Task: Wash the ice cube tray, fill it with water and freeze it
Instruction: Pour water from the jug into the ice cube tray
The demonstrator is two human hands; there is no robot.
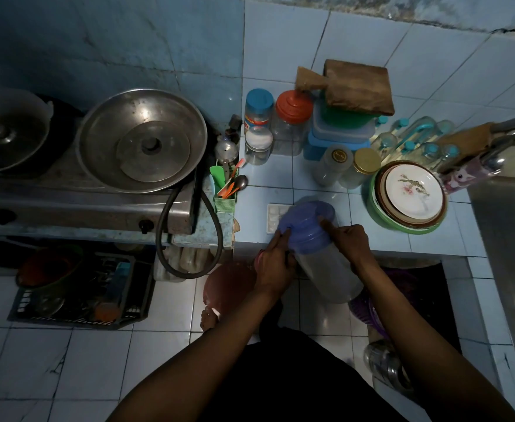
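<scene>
both hands hold a clear plastic jug [326, 269] with a blue lid [306, 222], tilted so its lid end leans out over the tiled bench [356, 239] and its base hangs past the front edge, above the floor. the left hand [276, 268] is wrapped around the side of the jug below the lid, its grip clamped on the body with the forefinger stretched up onto the lid's rim. the right hand [349, 242] is clamped on the jug from the other side, its forefinger lying along the lid. the white ice cube tray [273, 217] lies flat on the bench just behind and under the lid, which covers its right part; only its left end shows, and what is in the cells cannot be told. to the right of it sits a stack of plates [410, 196] in a green bowl, and behind them lie glass bottles [414, 138] with blue caps. further back stand several jars [280, 123], stacked plastic boxes [340, 132] and a wooden cutting board [356, 86] on top. a green utensil holder [225, 193] stands at the bench's left end, beside a gas stove [82, 205] carrying a metal wok [142, 140] with a lid in it. a tap [506, 141] reaches over the steel sink [512, 239] at the far right. a black dish rack [79, 290] lies on the floor.
</scene>
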